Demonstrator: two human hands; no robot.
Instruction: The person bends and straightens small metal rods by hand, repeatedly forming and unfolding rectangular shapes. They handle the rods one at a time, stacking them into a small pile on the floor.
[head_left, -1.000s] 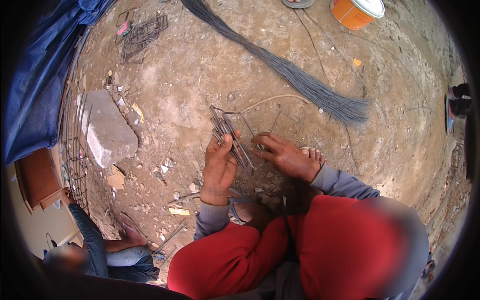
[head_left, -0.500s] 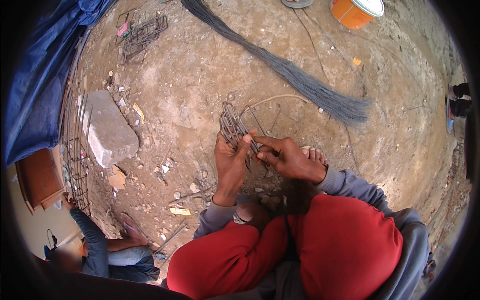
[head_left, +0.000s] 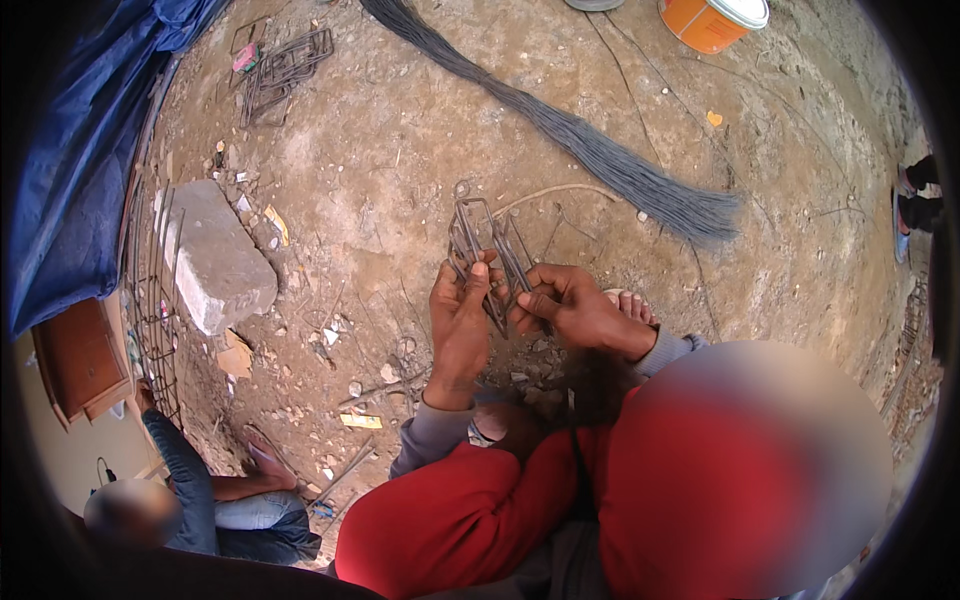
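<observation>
My left hand (head_left: 458, 325) is closed around a small stack of bent steel stirrups (head_left: 487, 245), thumb pressed up along the near side, holding them upright above the dirt ground (head_left: 400, 160). My right hand (head_left: 570, 305) comes in from the other side, fingers pinched on the lower right leg of the same stack, so both hands grip the stirrups and nearly touch each other. The rectangular loops stick out above my fingertips, fanned slightly apart at the top. Just right of my right hand my bare toes (head_left: 630, 303) show on the soil. Beyond the stirrups a long bundle of thin tie wire (head_left: 560, 125) lies diagonally across the ground, its cut ends splayed toward the right. An orange bucket (head_left: 705, 20) stands at the far edge. To the left a grey stone block (head_left: 215, 260) sits near a rebar cage (head_left: 150, 310) and a blue tarp (head_left: 70, 150); more stirrups (head_left: 285, 70) lie far left. Another person (head_left: 200, 495) sits low left.
</observation>
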